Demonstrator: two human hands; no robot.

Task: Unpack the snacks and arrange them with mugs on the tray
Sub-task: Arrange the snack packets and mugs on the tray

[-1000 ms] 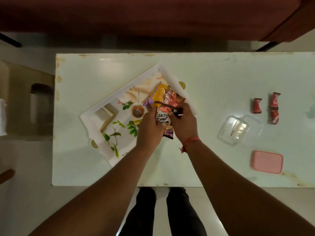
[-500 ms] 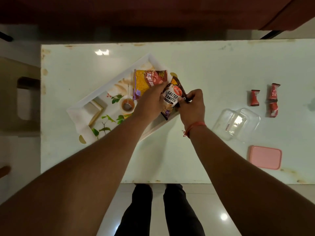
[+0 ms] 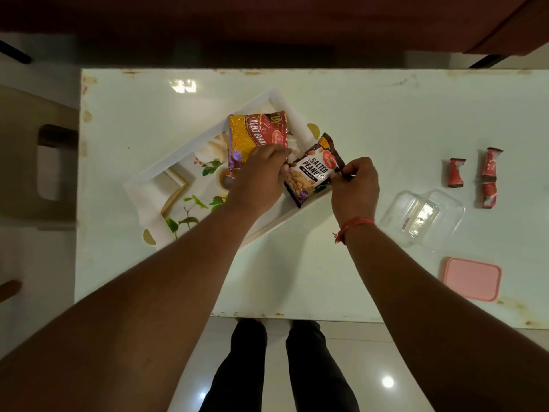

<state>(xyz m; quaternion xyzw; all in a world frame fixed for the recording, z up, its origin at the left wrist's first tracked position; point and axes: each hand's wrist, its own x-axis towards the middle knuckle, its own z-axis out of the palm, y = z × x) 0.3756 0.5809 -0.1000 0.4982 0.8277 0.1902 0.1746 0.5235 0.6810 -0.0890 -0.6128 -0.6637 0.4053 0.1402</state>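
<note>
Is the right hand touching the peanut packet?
Touching: the head view shows the right hand pinching the right edge of the peanut packet.

Clear box w/ pink lid nearby

- The tray lies at a slant on the left half of the tabletop, ahead of me.
- The bhujia packet lies in the tray's far corner.
- The peanut packet sits just right of it, over the tray's right rim, between my two hands.
- My left hand is over the tray, touching both packets; my right hand pinches the peanut packet's right edge.
- The open container stands right of my right hand.
- Its lid lies nearer me, apart from it.
- Two small wrappers, possibly three, lie behind the container, near the right edge.
</note>
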